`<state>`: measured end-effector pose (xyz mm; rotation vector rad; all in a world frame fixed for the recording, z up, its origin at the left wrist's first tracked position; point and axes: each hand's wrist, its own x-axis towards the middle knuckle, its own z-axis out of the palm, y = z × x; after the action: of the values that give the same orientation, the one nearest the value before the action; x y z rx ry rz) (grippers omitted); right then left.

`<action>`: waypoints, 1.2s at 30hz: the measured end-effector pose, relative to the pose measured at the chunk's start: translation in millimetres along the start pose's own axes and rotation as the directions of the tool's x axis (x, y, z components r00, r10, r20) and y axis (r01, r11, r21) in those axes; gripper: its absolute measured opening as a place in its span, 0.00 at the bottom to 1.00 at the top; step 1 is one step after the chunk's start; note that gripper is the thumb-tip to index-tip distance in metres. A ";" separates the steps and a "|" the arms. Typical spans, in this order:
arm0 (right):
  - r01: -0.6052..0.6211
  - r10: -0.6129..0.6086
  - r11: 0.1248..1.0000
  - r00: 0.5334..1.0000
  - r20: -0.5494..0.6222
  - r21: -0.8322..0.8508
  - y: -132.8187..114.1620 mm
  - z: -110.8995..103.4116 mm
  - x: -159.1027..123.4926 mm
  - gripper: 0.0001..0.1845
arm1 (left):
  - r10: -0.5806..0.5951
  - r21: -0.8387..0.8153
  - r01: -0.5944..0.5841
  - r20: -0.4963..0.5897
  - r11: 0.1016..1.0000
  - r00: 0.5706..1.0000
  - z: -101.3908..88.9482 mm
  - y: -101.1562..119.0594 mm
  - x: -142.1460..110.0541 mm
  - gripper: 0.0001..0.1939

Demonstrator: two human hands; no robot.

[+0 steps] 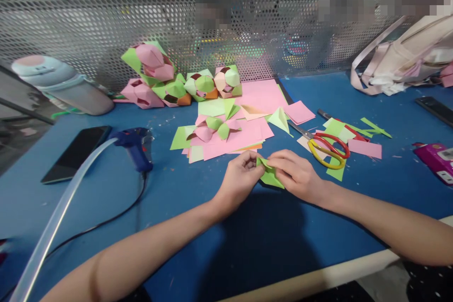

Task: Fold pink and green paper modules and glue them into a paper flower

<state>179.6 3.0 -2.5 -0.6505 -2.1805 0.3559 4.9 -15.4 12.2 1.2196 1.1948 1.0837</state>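
Between my two hands is a green piece of paper (272, 177), partly folded and raised a little above the blue table. My left hand (244, 172) pinches its left edge, fingers curled. From the other side my right hand (295, 174) grips the upper right edge with thumb and fingertips. Just beyond lies a stack of pink and green paper sheets (244, 144) with curved folded pieces (214, 128) on top. A pale green folded piece (280, 120) rests behind my right hand. Scissors (329, 146) with red and yellow handles lie on paper scraps to the right.
A blue glue gun (136, 148), with a long clear glue stick (67, 203) and a cord, lies left beside a phone (76, 153). Folded paper balls (170, 89) and a bottle (63, 82) stand by the perforated metal screen (141, 19). A purple packet (437, 160) is far right.
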 end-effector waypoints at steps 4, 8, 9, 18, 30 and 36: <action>0.015 -0.015 1.000 1.000 -0.003 -0.006 1.9 0.3 -0.3 0.18 | -0.005 -0.011 0.005 0.010 1.000 1.000 -0.8 0.5 -0.1 0.04; 0.001 -0.001 1.000 1.000 -0.012 -0.002 1.3 0.2 -0.3 0.17 | 0.014 -0.041 -0.013 0.019 0.999 1.000 -1.4 -3.3 0.7 0.03; -0.001 0.001 1.000 1.000 -0.012 -0.002 0.9 0.0 -0.2 0.17 | 0.013 -0.050 -0.012 0.026 0.999 1.000 -1.5 -4.5 0.9 0.04; 0.009 -0.008 1.000 0.999 -0.039 0.023 -1.6 -4.1 1.5 0.16 | -0.028 -0.121 0.041 0.107 0.992 0.994 -4.1 2.2 -0.5 0.08; -0.133 0.140 0.981 0.989 -0.040 0.142 -11.2 -8.2 6.9 0.11 | 0.050 0.069 -0.050 0.002 0.996 0.999 -3.6 7.0 -1.8 0.05; -0.440 0.436 0.890 0.898 0.054 0.118 -15.2 -6.1 8.9 0.05 | 0.110 0.154 -0.108 -0.006 0.982 0.994 -4.9 4.6 -2.7 0.06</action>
<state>174.5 -4.4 13.9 -1.0724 -1.9992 0.7374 -0.1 -17.3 17.2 1.4120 1.2527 1.0983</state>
